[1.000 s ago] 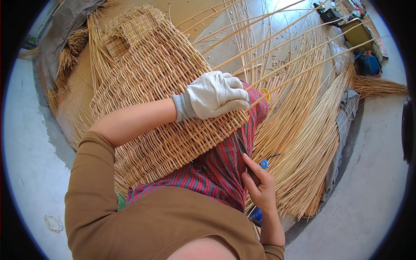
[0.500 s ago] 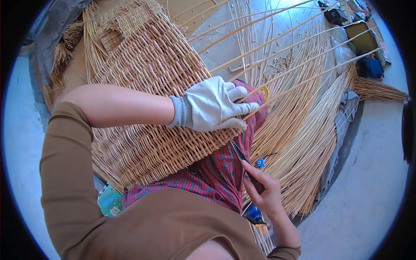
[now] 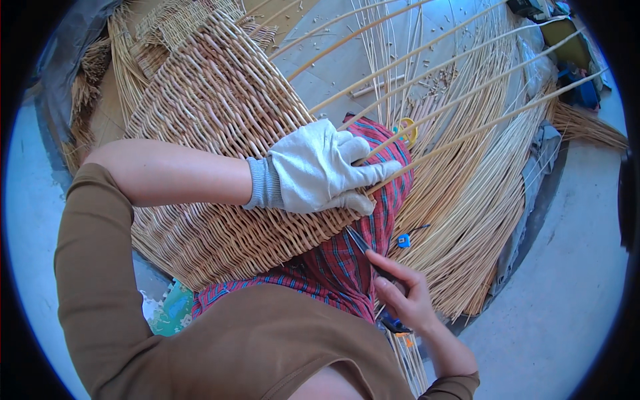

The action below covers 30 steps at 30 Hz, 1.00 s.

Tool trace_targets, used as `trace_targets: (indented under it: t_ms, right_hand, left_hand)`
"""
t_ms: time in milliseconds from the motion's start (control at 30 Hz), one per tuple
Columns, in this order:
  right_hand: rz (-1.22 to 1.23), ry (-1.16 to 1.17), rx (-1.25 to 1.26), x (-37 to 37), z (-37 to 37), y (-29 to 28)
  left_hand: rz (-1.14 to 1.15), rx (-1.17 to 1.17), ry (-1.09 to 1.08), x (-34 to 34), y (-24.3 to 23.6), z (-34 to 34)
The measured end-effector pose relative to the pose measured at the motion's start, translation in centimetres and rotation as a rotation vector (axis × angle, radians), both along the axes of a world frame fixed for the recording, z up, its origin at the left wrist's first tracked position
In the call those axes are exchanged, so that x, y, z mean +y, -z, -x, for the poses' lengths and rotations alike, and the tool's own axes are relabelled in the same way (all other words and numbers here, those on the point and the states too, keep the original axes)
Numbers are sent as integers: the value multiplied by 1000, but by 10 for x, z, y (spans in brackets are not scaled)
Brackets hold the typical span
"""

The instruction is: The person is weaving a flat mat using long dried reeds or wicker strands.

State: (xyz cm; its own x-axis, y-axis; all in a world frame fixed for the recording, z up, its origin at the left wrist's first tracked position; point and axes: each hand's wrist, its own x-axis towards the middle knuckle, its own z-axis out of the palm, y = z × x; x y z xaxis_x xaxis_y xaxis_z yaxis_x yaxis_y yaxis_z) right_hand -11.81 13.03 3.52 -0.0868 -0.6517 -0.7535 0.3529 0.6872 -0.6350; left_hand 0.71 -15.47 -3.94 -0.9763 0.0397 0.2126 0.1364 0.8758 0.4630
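Note:
A large woven wicker panel (image 3: 213,100) lies slanted over the red plaid cloth (image 3: 383,200) on my lap, long pale stakes (image 3: 460,97) sticking out from its right edge. My left hand (image 3: 323,170), in a white knit glove, grips that edge at the base of the lower stakes, its index finger stretched along them. Lower right, my right hand (image 3: 407,293) holds a dark-handled tool with a narrow metal blade (image 3: 357,240), probably a knife, the tip close to the panel's lower right edge.
Loose rods (image 3: 467,253) fan out on the right beside a blue tape measure (image 3: 403,240). A yellow ring-like object (image 3: 411,133) lies beyond my lap. Cut bits are scattered on the floor. Bundled reeds (image 3: 90,87) and grey fabric sit upper left, dark containers (image 3: 573,77) upper right.
My gloved left hand and the panel edge under it have shifted down and a little left, its index finger straightening. My right hand, holding the tool, has moved slightly down.

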Motion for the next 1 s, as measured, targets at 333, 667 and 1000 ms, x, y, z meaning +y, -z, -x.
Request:
trace_targets:
  t_ms: [333, 667, 1000]
  right_hand:
    - [-41, 65, -180, -1, 5, 18]
    - [187, -30, -136, 3, 14, 56]
    - [513, -504, 965, -17, 7, 34]
  left_hand:
    - [-29, 23, -31, -1, 0, 2]
    - [-5, 62, -29, -1, 3, -1]
    - [-1, 74, -52, 0, -3, 1]
